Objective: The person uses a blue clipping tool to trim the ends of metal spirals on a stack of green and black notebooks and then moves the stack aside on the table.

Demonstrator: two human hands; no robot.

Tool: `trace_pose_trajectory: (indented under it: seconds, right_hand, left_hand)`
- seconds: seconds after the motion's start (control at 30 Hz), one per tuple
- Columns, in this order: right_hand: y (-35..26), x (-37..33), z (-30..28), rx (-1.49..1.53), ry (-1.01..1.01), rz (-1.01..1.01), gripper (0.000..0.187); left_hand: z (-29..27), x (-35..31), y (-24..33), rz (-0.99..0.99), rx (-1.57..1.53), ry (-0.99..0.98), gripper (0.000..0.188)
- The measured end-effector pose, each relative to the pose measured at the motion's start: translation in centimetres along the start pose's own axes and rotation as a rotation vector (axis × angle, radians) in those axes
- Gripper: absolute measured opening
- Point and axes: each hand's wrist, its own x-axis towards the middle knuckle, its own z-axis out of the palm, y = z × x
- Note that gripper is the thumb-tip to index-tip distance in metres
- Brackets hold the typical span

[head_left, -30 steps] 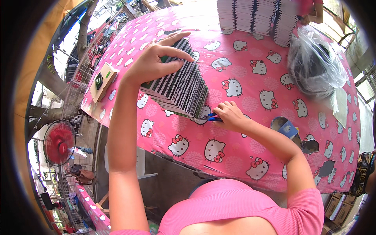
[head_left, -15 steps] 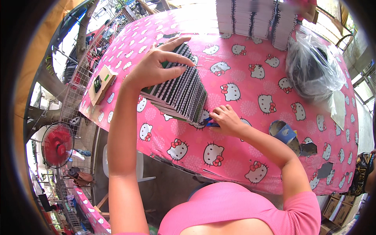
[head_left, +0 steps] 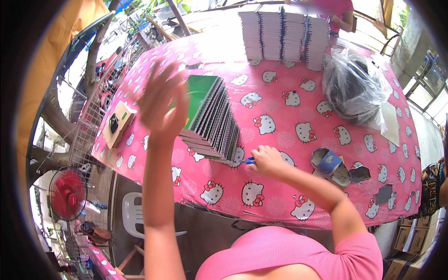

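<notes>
A tall stack of spiral-bound notebooks point(head_left: 212, 123) with a green top cover stands on the table, coil edges toward the right. My left hand point(head_left: 163, 100) is raised beside the stack's left side, blurred by motion, fingers apart and nothing seen in it. Low at the stack's right, my right hand point(head_left: 267, 160) is closed around small blue-handled pliers point(head_left: 250, 161). Their thin tip points at the base of the stack; my fingers hide most of the handles.
The table point(head_left: 289, 140) has a pink cartoon-print cover. More notebook stacks point(head_left: 284, 39) stand at the back, near another person point(head_left: 343, 16). A clear plastic bag point(head_left: 357, 88) with dark contents and a blue sandal point(head_left: 331, 165) lie right. A phone point(head_left: 113, 122) rests on cardboard at left.
My left hand has lifted off the top of the notebook stack and swung left, uncovering the green cover. My right hand stays near the stack's base with the pliers. The view has shifted slightly.
</notes>
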Motion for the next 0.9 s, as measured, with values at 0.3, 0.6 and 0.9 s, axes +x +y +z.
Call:
trace_pose_trajectory:
  seconds: [0.3, 0.6, 0.9]
  right_hand:
    - [0.5, -10.3, -0.1, 0.183, 0.243, 0.151, 0.086]
    - [0.8, -9.6, -1.6, 0.584, 0.336, 0.153, 0.06]
    - [4.6, -7.9, -2.4, 0.792, 0.383, 0.32, 0.041]
  left_hand:
    - [-3.8, -15.0, 11.4, -1.959, -0.462, 0.623, 0.067]
    - [5.3, -18.4, 10.1, -2.218, -1.318, 0.824, 0.065]
    - [7.9, -14.9, 9.9, -1.837, -1.146, 1.042, 0.051]
